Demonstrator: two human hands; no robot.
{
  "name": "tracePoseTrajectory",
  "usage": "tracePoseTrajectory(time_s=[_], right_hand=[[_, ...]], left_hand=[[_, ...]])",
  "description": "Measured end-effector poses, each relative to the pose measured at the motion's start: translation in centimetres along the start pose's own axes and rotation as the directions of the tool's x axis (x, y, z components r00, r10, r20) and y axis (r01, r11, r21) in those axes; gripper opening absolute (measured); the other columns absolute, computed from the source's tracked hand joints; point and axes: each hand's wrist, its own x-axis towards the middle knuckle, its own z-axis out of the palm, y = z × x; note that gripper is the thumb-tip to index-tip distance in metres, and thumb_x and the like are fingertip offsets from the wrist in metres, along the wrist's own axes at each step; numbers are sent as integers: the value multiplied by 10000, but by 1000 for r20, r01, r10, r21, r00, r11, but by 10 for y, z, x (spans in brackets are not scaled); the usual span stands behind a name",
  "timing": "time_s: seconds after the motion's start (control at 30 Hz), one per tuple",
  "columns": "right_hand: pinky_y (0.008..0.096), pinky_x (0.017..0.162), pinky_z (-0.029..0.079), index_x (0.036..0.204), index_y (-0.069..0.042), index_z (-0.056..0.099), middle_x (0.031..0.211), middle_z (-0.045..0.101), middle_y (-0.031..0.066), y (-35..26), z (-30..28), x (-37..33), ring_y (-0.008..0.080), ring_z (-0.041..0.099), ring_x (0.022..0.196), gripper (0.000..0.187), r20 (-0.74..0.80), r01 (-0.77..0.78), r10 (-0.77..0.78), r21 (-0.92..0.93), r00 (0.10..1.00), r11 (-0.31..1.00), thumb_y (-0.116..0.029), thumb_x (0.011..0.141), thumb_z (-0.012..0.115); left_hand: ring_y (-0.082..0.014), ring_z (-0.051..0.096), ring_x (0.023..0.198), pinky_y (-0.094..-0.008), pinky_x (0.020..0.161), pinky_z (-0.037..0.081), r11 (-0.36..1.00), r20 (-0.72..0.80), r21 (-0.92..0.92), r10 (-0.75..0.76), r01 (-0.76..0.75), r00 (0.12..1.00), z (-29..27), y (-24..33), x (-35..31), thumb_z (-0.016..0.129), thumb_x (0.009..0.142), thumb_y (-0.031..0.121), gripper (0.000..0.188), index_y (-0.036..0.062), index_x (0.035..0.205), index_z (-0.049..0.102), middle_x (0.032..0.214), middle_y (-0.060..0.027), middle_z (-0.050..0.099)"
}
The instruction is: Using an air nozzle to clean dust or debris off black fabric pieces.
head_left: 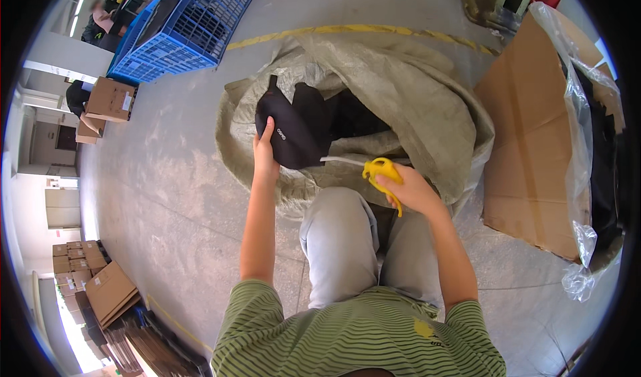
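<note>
My left hand point(266, 153) grips a black fabric piece point(287, 133) by its left edge, thumb on top. The piece carries a small pale print and has a narrow tab at its upper end; its exact kind I cannot tell. In my right hand point(410, 189) is a yellow air blow gun point(379, 170). Its thin pale nozzle points left and its tip is at the lower right edge of the black piece. Beneath both lies a large olive woven sack point(427, 110), its mouth open, with more black fabric point(357, 116) inside.
To the right stands a tall cardboard box point(527, 143) lined with clear plastic, black items inside. A blue plastic crate point(190, 30) is at the far left. Stacked cartons point(79, 260) and flattened cardboard point(110, 293) are at the lower left. Two people are in the left background.
</note>
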Motion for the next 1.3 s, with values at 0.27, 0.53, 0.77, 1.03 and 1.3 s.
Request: tracePoseTrajectory(time_s=[0.27,0.53,0.77,1.03,1.3], right_hand=[[258,476,422,1036,-26,554,619,534,30,-8,8,4,105,512,496,333,71,-50,48,16,996,999,-309,860,560],[248,483,425,992,-12,545,637,531,25,-8,6,-1,93,512,525,294,165,-80,66,79,984,994,-278,868,561],[241,482,422,997,-21,553,621,520,22,5,4,-6,90,499,501,296,16,-92,90,151,996,984,-288,870,559],[241,459,406,1004,-21,546,617,522,20,-2,12,-3,89,482,478,313,215,-116,116,-12,970,993,-295,856,577],[248,475,393,976,-43,586,623,527,25,-10,-1,-14,90,482,492,312,-64,136,-146,-145,987,980,-325,845,572]], left_hand=[[-216,580,969,-347,845,476,994,16,38,-100,100,995,-16,-14,15,551,886,281,403,-1,1166,485,1081,-109,583],[-224,547,1033,-356,932,421,923,469,-299,-80,244,879,-21,-39,21,456,909,386,432,52,1178,508,1125,-87,574],[-214,586,950,-344,873,460,926,62,-116,-354,359,933,-52,-72,29,570,849,414,500,39,1175,510,1050,-79,606],[-136,595,801,-254,710,488,853,-55,497,-153,160,987,-61,-56,34,691,786,267,472,-33,1116,538,933,-77,616],[-226,596,854,-320,764,448,233,547,823,-80,-519,833,-22,-27,3,698,738,184,375,79,1068,552,897,-120,626]])
